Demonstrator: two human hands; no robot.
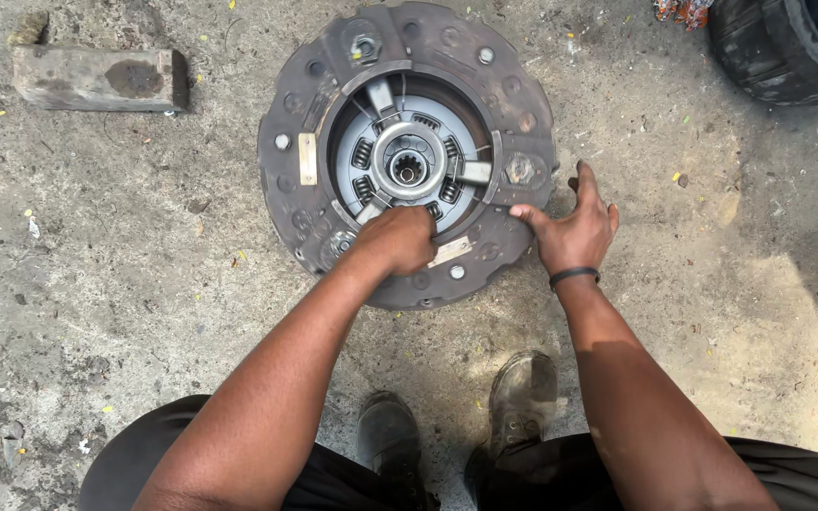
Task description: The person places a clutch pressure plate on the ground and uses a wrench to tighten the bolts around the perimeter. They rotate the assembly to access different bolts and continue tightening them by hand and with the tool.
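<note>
Concrete floor [97, 284], grey, stained and littered with small chips, carries everything in view. At the far left a weathered rectangular wooden block [97, 78] lies flat, well apart from the work. In the middle far part of the floor rests a round, rusty-brown metal clutch pressure plate [286, 180], lying flat, with bolts around its rim and a grey sprung clutch disc with a splined hub [409, 166] seated in its central opening.

The left hand [395, 238] is placed over the near inner edge of the plate, its fingers curled tight into the gap beside the disc; what exactly is gripped is hidden under the knuckles, though a release lever or the disc's edge seems likely. Just to the right, the right hand [575, 232], with a black band at the wrist, is laid on the plate's near right rim, fingers spread and relaxed, pressing rather than gripping anything.

The step in hand is judged to be the working or seating of the disc inside the plate while the assembly is steadied. A firm hold at the rim and a careful pull or push at the centre would be called for.

Two worn dark boots [523, 393] are seen near. A black rubber tyre [769, 47] sits far right.
</note>
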